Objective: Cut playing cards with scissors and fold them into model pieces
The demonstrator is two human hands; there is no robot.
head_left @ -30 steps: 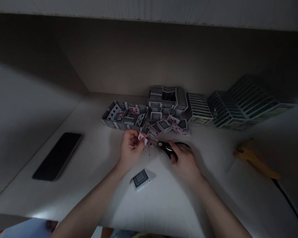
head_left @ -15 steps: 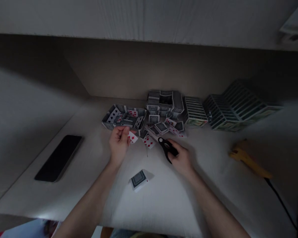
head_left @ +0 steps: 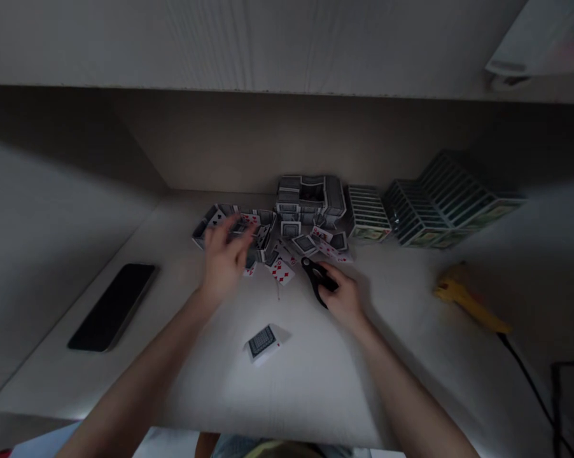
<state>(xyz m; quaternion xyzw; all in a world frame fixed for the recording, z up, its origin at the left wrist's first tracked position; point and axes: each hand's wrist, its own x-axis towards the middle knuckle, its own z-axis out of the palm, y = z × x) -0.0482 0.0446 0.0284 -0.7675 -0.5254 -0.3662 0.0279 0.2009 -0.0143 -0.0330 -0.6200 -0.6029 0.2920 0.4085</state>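
My left hand (head_left: 224, 261) is raised over the front of an open tray made of playing cards (head_left: 200, 232), its fingers apart and somewhat blurred, with no card in them. My right hand (head_left: 342, 291) is closed on the black handles of a pair of scissors (head_left: 310, 270), whose blades point up and left among loose cards. A red diamond card (head_left: 281, 271) lies face up between the hands, and a small card piece (head_left: 249, 270) lies beside the tray. Nearer to me is a folded card with a patterned back (head_left: 262, 342).
Behind the loose cards (head_left: 304, 244) stands a card-built box (head_left: 310, 197). Ribbed card structures (head_left: 369, 213) are at its right. A yellow glue gun (head_left: 468, 304) with a black cord lies far right, a black phone (head_left: 112, 308) at left. A shelf (head_left: 268, 51) overhangs the back.
My left hand has let go of the red diamond card piece, opened and moved up and left over the card tray. The piece now lies on the table. The view has shifted slightly.
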